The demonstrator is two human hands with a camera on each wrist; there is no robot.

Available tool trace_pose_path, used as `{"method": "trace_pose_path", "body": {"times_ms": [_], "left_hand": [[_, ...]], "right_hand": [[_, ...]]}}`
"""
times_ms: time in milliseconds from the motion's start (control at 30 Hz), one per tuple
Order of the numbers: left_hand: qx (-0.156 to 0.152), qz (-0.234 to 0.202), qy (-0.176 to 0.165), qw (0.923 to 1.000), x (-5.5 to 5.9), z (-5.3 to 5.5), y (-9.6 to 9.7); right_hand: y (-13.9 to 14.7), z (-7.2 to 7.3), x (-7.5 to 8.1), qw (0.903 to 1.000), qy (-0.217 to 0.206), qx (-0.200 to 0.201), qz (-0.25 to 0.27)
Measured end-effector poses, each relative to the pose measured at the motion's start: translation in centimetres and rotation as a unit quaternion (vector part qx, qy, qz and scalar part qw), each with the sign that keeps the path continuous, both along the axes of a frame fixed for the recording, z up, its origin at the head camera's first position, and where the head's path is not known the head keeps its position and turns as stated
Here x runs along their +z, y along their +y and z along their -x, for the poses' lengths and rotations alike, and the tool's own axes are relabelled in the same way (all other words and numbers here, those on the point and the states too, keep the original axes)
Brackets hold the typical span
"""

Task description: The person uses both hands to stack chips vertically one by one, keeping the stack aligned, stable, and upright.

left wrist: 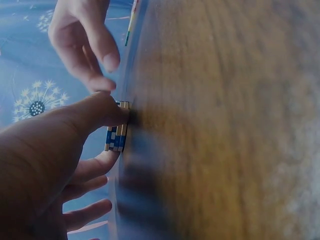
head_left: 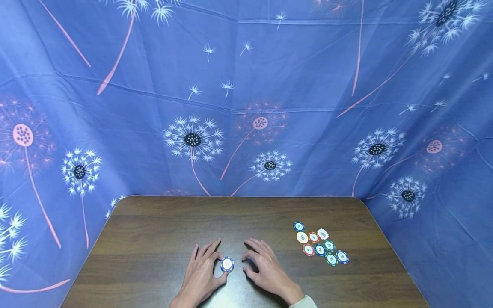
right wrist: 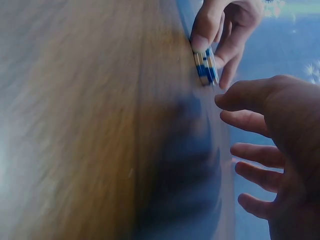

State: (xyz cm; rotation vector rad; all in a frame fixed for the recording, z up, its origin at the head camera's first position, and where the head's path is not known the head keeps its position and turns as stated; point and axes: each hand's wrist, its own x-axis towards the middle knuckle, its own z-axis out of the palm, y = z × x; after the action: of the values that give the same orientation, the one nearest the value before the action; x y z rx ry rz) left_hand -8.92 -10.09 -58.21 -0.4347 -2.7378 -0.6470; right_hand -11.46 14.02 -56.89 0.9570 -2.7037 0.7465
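While the left hand (head_left: 202, 270) pinches stacked chips (head_left: 227, 264), they sit near the spread-fingered right hand (head_left: 266, 268).

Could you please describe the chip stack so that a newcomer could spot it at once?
On the brown table, find the person's left hand. Between its thumb and finger sits the small blue-edged chip stack, held apart from the loose chips spread out on the right.

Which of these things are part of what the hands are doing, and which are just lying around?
Part of it:
left hand, pinching a chip stack
right hand, empty, near it
loose chips, probably

Just around:
table
patterned cloth
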Motion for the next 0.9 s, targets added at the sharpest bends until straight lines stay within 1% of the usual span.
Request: {"method": "trace_pose_path", "body": {"times_ms": [100,367,567,633,733,900], "left_hand": [[0.000,-0.003,-0.002,1.0000,0.0,0.0,0.0],[0.003,-0.005,-0.006,1.0000,0.1,0.0,0.1],[-0.001,-0.009,-0.001,1.0000,0.1,0.0,0.0],[-0.002,-0.010,-0.001,0.9999,0.0,0.0,0.0],[-0.003,-0.009,-0.001,1.0000,-0.1,0.0,-0.1],[-0.004,-0.005,0.005,1.0000,-0.3,0.0,0.0]], "right_hand": [[1.0,-0.5,0.1,0.9998,0.006,-0.015,0.006],[3.9,-1.3,-0.3,0.9973,0.046,-0.056,0.013],[5.7,-2.0,-0.7,0.9945,0.060,-0.083,0.022],[6.2,-2.3,-0.9,0.9930,0.074,-0.089,0.025],[7.2,-2.7,-1.2,0.9909,0.082,-0.103,0.028],[8.9,-3.2,-1.5,0.9857,0.104,-0.130,0.022]]}}
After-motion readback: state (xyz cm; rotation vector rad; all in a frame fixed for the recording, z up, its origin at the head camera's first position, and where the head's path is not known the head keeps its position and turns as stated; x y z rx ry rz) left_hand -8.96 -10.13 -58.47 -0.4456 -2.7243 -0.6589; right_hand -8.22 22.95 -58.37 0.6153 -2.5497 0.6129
